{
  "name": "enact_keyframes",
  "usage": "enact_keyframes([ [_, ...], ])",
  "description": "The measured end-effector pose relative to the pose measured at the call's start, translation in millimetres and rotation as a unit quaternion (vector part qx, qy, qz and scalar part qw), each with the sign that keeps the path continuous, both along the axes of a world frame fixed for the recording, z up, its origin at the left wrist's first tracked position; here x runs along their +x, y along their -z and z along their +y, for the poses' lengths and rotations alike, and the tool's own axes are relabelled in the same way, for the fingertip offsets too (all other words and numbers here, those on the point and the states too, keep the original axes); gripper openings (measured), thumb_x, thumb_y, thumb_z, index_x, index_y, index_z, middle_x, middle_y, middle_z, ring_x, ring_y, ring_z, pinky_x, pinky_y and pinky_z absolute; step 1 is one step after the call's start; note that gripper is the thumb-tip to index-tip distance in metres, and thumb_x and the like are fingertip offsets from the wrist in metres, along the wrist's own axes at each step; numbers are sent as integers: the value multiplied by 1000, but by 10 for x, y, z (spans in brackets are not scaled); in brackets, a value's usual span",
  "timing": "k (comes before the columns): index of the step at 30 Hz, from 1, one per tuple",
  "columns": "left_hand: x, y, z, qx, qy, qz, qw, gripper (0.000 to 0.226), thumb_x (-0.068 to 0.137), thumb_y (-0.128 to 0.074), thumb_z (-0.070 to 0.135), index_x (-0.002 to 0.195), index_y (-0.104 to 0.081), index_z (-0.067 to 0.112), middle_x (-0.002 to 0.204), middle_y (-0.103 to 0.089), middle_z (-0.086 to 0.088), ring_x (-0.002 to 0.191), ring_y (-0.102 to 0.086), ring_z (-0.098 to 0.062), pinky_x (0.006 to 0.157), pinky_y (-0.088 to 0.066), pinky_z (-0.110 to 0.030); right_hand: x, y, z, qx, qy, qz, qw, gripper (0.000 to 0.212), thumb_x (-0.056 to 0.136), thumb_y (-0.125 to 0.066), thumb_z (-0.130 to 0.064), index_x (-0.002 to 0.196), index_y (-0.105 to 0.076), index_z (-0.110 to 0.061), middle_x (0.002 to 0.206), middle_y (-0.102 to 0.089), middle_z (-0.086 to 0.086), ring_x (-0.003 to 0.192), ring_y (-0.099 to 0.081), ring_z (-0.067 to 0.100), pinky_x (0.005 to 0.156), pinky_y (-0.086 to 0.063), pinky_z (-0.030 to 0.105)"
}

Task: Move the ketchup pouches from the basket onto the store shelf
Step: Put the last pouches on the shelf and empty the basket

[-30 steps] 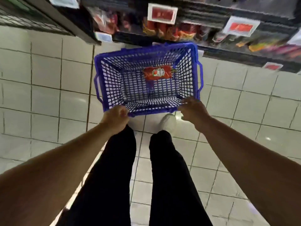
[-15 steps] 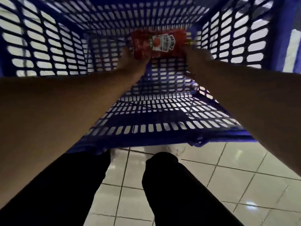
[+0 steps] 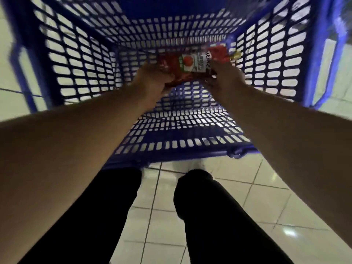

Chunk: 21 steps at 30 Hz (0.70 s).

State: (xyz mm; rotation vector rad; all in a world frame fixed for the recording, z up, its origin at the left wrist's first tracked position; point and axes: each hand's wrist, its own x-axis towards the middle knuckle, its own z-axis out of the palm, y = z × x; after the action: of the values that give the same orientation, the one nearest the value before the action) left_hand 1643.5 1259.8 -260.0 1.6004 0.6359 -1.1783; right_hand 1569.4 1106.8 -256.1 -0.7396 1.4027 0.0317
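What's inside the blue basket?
Red ketchup pouches, gripped by the left hand and right hand inside the basket. How many is unclear; the hands cover part.

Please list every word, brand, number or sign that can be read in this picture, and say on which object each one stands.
"HEINZ": on the white label of the red ketchup pouch, held by the left hand and the right hand inside the blue plastic lattice basket.
Smaller print on the same label, beside the tomato picture: too blurred to read.
No other text is visible.
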Motion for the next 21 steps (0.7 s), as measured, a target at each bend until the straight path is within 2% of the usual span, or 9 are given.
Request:
enact_keyframes([
  [2, -51, -441, 177, -8, 23, 22, 999, 17, 86, -69, -1, 98, -62, 9, 101, -71, -10, 91, -68, -21, 83, -60, -35, -141, -517, 93, 26, -6, 6, 1000, 35, 96, -58, 0, 131, -56, 1, 101, -71, 16, 90, -71, 30, 66, -60, 38],
  [5, -144, -1269, 470, -20, 73, 42, 996, 56, 74, -73, -8, 125, -57, 8, 115, -72, -10, 104, -70, -25, 81, -58, -34, -300, -1373, 223, 31, -41, -23, 998, 36, 96, -54, 7, 131, -54, 1, 119, -68, 22, 102, -69, 38, 76, -61, 47],
  [7, -102, -1945, 596, -45, 117, 32, 992, 75, 68, -73, -15, 131, -52, 18, 119, -71, -5, 109, -68, -25, 85, -59, -40, -289, -2030, 242, 18, -73, -54, 996, 33, 94, -53, 13, 123, -57, -4, 108, -72, 15, 95, -72, 35, 80, -60, 53],
  [9, -29, -2664, 704, -67, 168, 18, 983, 84, 64, -75, -18, 133, -50, 22, 118, -71, -2, 106, -69, -22, 80, -60, -36, -184, -2798, 240, 6, -117, -87, 989, 33, 92, -58, 12, 112, -60, -15, 92, -77, 2, 85, -75, 25, 72, -61, 43],
  [11, 54, -3373, 735, -94, 178, 20, 979, 86, 60, -79, -13, 135, -51, 18, 118, -72, -4, 107, -70, -21, 81, -60, -35, -62, -3543, 210, -30, -161, -120, 979, 33, 91, -62, 9, 110, -59, -18, 88, -76, -1, 80, -75, 21, 69, -60, 38],
  [14, 210, -4385, 664, -140, 145, 4, 979, 81, 59, -84, -1, 134, -54, 9, 121, -71, -11, 111, -69, -27, 85, -59, -37, 128, -4599, 87, -73, -169, -187, 965, 26, 91, -62, 6, 111, -60, -10, 91, -73, 6, 80, -71, 24, 72, -61, 45],
  [17, 334, -5352, 511, -141, 211, -81, 964, 55, 72, -83, 3, 123, -64, 10, 113, -75, -6, 106, -71, -24, 88, -58, -38, 281, -5566, 34, -94, -189, -253, 944, 11, 94, -65, -8, 100, -63, -17, 86, -71, 3, 78, -68, 22, 75, -60, 49],
  [19, 361, -5945, 396, -92, 290, -168, 938, 55, 69, -90, 13, 120, -69, 15, 111, -76, 0, 104, -71, -18, 97, -55, -40, 346, -6121, 31, -160, -214, -273, 924, 5, 94, -68, -17, 90, -68, -20, 85, -72, 1, 79, -68, 20, 77, -59, 47],
  [21, 328, -6423, 313, -82, 319, -209, 921, 55, 68, -92, 15, 119, -70, 18, 108, -76, 5, 102, -72, -13, 100, -54, -38, 408, -6605, 6, -229, -250, -295, 893, 7, 93, -69, -18, 86, -69, -19, 82, -73, -2, 78, -67, 16, 77, -58, 40],
])
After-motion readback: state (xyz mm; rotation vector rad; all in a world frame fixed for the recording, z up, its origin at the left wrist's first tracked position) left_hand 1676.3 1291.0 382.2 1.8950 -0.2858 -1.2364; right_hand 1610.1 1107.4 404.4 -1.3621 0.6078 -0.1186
